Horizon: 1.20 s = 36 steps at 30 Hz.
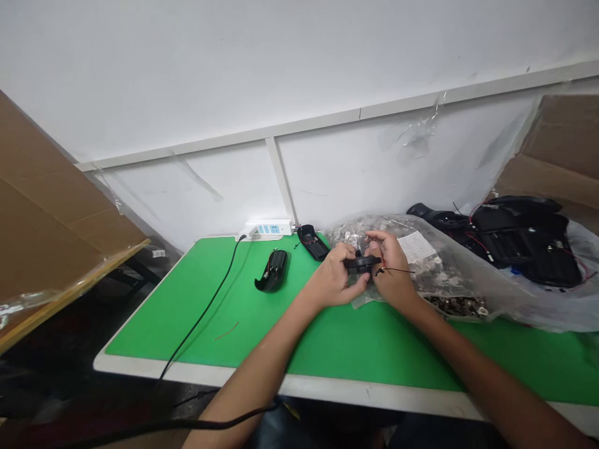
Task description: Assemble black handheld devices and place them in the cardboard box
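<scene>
A black plastic housing (359,264) is gripped in my left hand (334,274), thumb below and fingers on top, above the green table mat. Close against its right side, my right hand (392,265) is closed, thumb and forefinger pinched together at a tiny part too small to name. Red and black wires (384,269) stick out by the right hand's palm. Two similar black housings with wires lie to the left: one battery-case shell (272,270) on the mat, another (313,242) near the wall.
Right of my hands lies a large clear plastic bag (449,268) of small metal parts, with a white label. Several black wired housings (524,240) are piled at the far right. A white power strip (269,228) with a black cable (206,307) sits by the wall. Cardboard (56,206) stands left.
</scene>
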Each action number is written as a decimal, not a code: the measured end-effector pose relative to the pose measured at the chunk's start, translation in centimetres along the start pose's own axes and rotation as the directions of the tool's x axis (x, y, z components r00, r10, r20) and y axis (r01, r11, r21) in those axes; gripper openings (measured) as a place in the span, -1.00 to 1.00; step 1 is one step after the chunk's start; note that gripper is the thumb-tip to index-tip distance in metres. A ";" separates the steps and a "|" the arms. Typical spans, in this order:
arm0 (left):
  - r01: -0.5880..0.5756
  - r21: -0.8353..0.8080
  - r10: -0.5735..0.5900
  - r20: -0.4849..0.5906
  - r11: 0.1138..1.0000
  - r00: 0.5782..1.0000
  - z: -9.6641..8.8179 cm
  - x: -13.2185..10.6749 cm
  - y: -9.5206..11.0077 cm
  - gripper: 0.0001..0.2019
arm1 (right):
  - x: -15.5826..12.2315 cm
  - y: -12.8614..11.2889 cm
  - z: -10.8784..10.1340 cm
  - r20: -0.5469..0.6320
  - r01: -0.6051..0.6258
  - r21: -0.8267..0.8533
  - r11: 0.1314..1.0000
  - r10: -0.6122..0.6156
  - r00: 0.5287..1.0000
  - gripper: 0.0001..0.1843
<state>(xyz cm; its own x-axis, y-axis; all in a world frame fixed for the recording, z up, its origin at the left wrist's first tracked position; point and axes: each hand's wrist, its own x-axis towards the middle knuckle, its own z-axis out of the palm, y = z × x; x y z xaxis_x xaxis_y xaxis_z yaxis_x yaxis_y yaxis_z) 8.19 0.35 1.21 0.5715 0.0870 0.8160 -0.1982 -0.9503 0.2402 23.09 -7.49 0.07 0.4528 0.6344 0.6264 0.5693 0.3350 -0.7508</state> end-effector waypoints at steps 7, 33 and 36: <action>0.006 0.140 0.008 -0.101 0.990 0.995 0.5 -0.2 0.3 -0.48 | 0.1 -0.3 0.0 -0.035 0.004 0.006 1.000 -0.004 0.999 -0.71; 0.336 0.029 -0.306 -0.348 0.941 0.886 1.8 -0.1 1.8 -0.55 | 0.5 0.6 -0.1 -0.060 -0.061 0.158 0.986 0.071 0.996 -0.72; 0.317 0.067 -0.274 -0.359 0.946 0.892 1.7 0.1 1.6 -0.56 | 0.5 0.7 -0.1 -0.063 -0.052 0.163 0.985 0.063 0.996 -0.73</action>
<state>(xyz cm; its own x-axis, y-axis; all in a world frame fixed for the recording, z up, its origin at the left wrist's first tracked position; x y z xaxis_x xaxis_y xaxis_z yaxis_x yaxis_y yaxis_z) 9.25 -1.70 0.83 0.2785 0.4449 0.8512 0.0472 -0.8915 0.4506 23.83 -7.00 -0.09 0.5307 0.6089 0.5895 0.4253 0.4103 -0.8067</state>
